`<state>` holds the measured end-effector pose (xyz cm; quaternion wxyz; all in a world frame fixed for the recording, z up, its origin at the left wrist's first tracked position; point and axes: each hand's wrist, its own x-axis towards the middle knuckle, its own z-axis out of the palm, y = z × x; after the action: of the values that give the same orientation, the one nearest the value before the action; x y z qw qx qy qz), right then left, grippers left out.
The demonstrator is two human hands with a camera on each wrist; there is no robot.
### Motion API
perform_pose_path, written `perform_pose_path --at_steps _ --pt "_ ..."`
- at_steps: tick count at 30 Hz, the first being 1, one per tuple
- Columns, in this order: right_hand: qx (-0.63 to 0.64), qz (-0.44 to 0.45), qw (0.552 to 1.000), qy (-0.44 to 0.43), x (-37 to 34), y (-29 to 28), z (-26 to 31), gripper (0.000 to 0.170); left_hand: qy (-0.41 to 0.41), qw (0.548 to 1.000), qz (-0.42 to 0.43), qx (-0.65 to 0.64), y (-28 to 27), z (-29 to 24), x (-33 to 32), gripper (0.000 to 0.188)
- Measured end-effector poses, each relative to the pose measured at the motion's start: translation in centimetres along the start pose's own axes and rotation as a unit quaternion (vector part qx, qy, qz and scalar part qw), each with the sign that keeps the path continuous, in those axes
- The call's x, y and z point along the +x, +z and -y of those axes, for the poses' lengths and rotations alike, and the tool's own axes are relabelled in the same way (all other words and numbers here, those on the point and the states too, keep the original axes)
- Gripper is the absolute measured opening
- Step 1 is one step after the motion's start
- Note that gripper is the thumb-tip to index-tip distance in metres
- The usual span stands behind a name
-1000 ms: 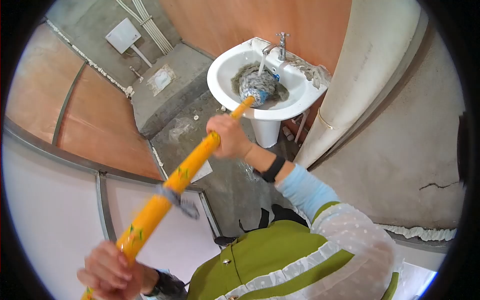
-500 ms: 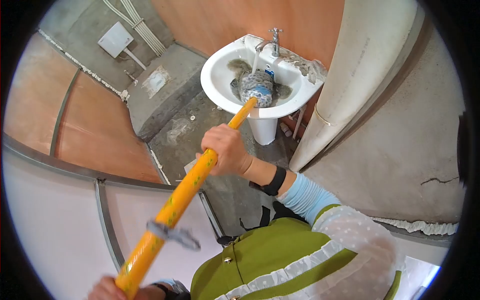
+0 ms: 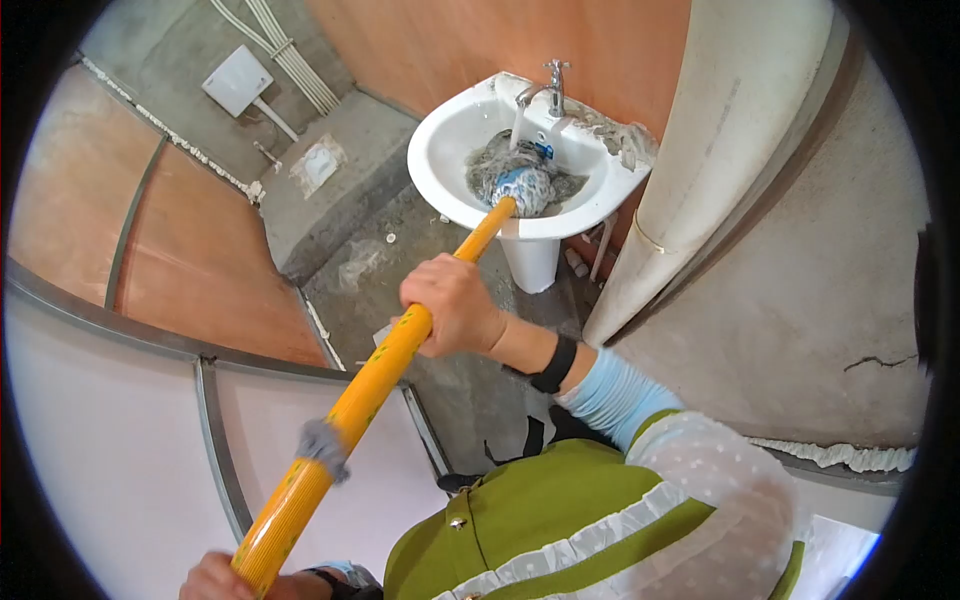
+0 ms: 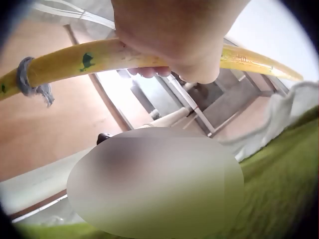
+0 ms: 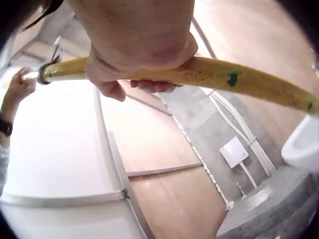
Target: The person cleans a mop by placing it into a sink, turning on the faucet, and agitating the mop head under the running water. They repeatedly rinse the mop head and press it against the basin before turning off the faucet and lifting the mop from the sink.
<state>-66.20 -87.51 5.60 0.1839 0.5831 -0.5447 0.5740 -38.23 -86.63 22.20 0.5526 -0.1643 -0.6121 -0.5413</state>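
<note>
A mop with a yellow handle (image 3: 375, 385) slants from the lower left up to the white washbasin (image 3: 437, 160). Its grey string head (image 3: 530, 192), with some blue on it, lies wet in the bowl under running water from the tap (image 3: 556, 88). My right hand (image 3: 452, 303) grips the handle partway along, below the basin. My left hand (image 3: 215, 578) holds the handle near its upper end, partly cut off by the frame edge; the left wrist view shows its fingers wrapped round the handle. A grey strip (image 3: 325, 450) is tied round the handle between the hands.
Thick pale pipes (image 3: 720, 150) stand right of the basin. Far left, a white cistern (image 3: 237, 80) hangs above a raised concrete step (image 3: 365, 130). A metal-framed white panel (image 3: 110, 400) stands close on the left. Bits of debris lie on the grey floor (image 3: 440, 400).
The left hand has moved down toward the bottom frame edge along with the handle's upper end. The mop head has turned and shifted in the basin. Both hands still hold the handle.
</note>
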Motion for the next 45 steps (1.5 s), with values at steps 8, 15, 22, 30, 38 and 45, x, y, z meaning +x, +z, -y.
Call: perform_pose_path --at_steps 8,15,22,30,38,45 --pt "0.014 0.210 0.978 -0.010 1.7 2.2 -3.7 0.022 -0.036 0.997 -0.036 -0.061 -2.3 2.2 2.9 0.029" --pt "-0.006 0.217 0.976 -0.002 0.1 -0.2 -0.6 0.025 -0.008 0.994 -0.075 0.077 -2.3 -0.5 -1.4 0.023" --pt "-0.060 0.084 0.995 -0.004 -1.6 0.9 -5.0 0.023 -0.069 0.973 -0.087 0.202 -1.1 4.2 -1.1 0.020" --pt "-0.018 0.087 0.996 0.005 -2.4 -0.6 -2.8 0.023 0.060 0.978 0.080 0.184 -0.8 0.7 -1.2 0.024" --pt "-0.017 0.470 0.882 -0.007 1.7 -2.1 -1.8 0.020 -0.068 0.989 -0.119 0.064 -0.1 -1.3 -2.1 0.022" --pt "-0.027 0.163 0.981 -0.104 -2.7 1.5 -3.1 0.023 -0.029 0.938 -0.320 0.131 -1.6 -0.2 -5.0 0.012"
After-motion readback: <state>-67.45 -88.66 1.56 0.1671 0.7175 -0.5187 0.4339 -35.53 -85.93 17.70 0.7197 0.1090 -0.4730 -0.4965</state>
